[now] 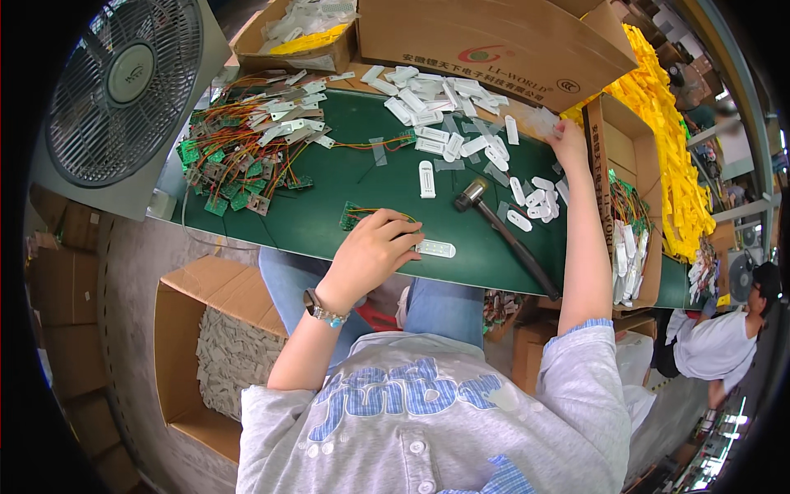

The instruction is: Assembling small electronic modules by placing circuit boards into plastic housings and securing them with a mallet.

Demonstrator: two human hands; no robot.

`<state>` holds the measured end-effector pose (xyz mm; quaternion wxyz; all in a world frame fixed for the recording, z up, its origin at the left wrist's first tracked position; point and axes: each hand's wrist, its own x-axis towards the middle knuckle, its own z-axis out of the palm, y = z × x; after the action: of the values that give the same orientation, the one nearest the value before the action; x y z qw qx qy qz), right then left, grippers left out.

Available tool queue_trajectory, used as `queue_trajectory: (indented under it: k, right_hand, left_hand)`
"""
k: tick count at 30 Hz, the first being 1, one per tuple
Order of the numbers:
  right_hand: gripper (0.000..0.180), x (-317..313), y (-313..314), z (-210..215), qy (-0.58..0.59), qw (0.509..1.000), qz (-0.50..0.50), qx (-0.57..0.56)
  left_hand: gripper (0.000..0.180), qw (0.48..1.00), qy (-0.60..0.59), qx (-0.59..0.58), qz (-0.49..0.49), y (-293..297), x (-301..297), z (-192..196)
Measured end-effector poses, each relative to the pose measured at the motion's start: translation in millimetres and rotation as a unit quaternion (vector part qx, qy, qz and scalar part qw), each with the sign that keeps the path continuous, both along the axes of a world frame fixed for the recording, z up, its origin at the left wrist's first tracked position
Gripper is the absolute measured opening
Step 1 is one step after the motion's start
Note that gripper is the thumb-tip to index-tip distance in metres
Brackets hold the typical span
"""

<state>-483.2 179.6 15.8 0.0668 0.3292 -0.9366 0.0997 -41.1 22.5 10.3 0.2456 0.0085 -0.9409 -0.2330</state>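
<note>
left hand (374, 247) on one white casing (434, 248), one hammer (504, 231)

I see the long green work table (329, 216). On it: heap of small green circuit boards w/ coloured wires (239, 160), many white plastic oblong covers (448, 115), black-handled hammer (504, 230), brown cardboard boxes (485, 37) at the far edge.

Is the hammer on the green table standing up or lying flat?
Lying flat: the hammer rests on its side on the green table, handle pointing toward the near edge.
</note>
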Motion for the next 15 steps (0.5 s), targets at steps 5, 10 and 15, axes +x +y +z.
queue_trajectory:
  k: [5,10,15]
  right_hand:
    - [0.054,-16,1,-22,0.062,0.995,0.012,-0.072]
    - [0.065,7,-22,-29,0.060,0.995,-0.061,-0.048]
    - [0.058,22,-11,-26,0.034,0.993,0.060,-0.093]
  left_hand:
    - [0.025,1.000,0.001,0.004,-0.005,-1,-2,1]
    - [0.025,1.000,-0.002,0.007,-0.004,0,0,3]
    - [0.026,1.000,-0.009,0.010,-0.003,2,-2,3]
